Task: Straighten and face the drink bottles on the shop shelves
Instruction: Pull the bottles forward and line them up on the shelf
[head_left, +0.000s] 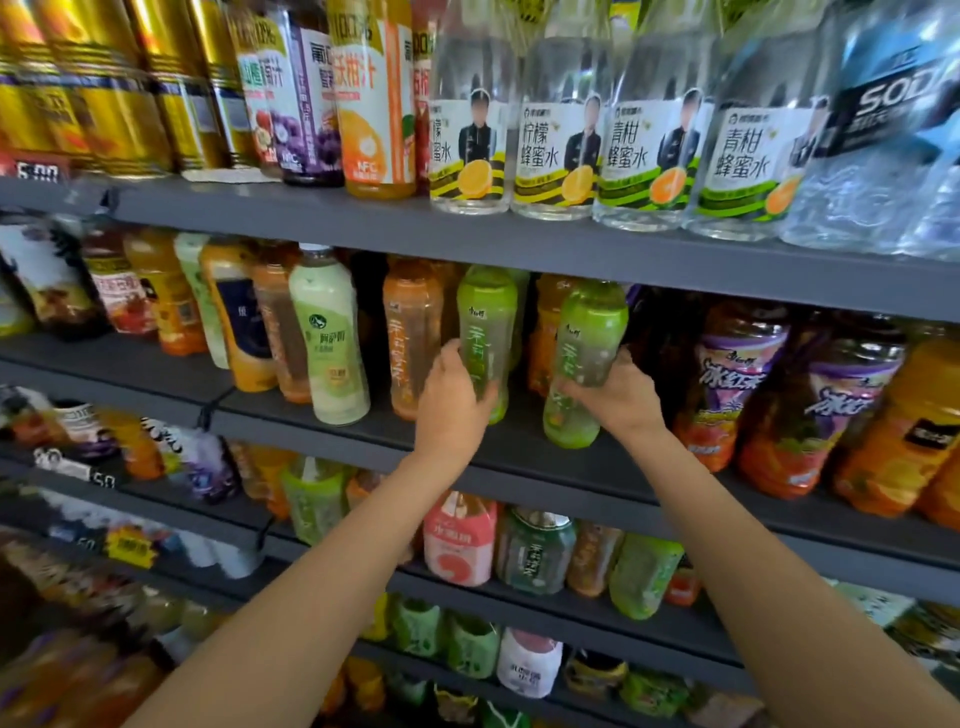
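Head view: on the second shelf from the top, the left hand wraps its fingers round a green bottle that stands nearly upright, cap up, label facing out. Just beside it, the right hand grips a second green bottle, long axis tilted with its top leaning right. An orange bottle stands left of them.

Head cam faces shelves close, angled down.
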